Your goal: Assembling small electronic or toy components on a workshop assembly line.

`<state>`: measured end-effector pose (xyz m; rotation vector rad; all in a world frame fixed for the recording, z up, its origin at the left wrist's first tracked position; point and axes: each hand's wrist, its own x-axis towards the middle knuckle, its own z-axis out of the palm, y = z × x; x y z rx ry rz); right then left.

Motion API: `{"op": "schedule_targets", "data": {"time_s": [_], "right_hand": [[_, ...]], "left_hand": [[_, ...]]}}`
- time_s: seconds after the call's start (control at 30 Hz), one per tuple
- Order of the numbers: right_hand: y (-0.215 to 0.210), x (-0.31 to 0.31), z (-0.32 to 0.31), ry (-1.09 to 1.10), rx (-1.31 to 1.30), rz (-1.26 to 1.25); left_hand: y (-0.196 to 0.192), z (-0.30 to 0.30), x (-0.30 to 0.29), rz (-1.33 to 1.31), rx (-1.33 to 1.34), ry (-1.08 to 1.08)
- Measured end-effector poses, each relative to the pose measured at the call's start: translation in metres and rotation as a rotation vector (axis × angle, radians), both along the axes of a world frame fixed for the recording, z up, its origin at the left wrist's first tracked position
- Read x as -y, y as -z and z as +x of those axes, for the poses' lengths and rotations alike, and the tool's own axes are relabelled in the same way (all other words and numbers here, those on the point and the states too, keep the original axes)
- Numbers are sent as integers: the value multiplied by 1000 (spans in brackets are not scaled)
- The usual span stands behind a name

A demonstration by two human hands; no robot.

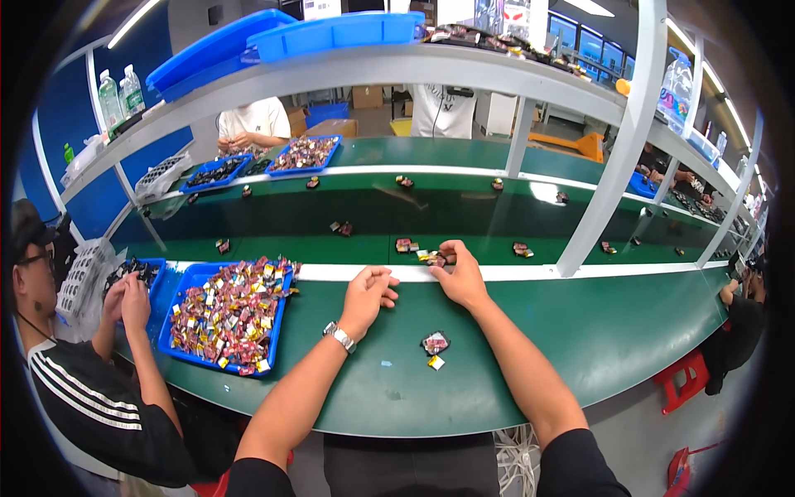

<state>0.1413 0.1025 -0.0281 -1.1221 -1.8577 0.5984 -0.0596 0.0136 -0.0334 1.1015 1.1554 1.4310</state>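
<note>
Green desk (530, 348) is overhung by a pale shelf (373, 68), and a blue tray (199, 362) is heaped with small pieces (228, 315). Well to the tray's right, a red-and-yellow part (427, 257) is being met by the right hand (464, 280), the nearer one: just left of its fingers, long axis roughly crosswise. Those fingers are curled about it; whether it is pinched cannot be told. Closer to the tray, the left hand (367, 300) is held loosely parted, nothing seen inside.

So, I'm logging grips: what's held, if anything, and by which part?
The right hand seems to pinch a small component by its reddish end; the left hand looks empty.
</note>
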Motion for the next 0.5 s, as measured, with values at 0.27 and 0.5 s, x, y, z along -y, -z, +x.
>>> {"op": "schedule_targets", "data": {"time_s": [0.27,0.5], "right_hand": [[-30,58,10,-502,58,98],[-26,62,6,-334,55,316]], "left_hand": [[-15,-11,3,-171,16,495],[-18,3,8,-124,156,457]]}}
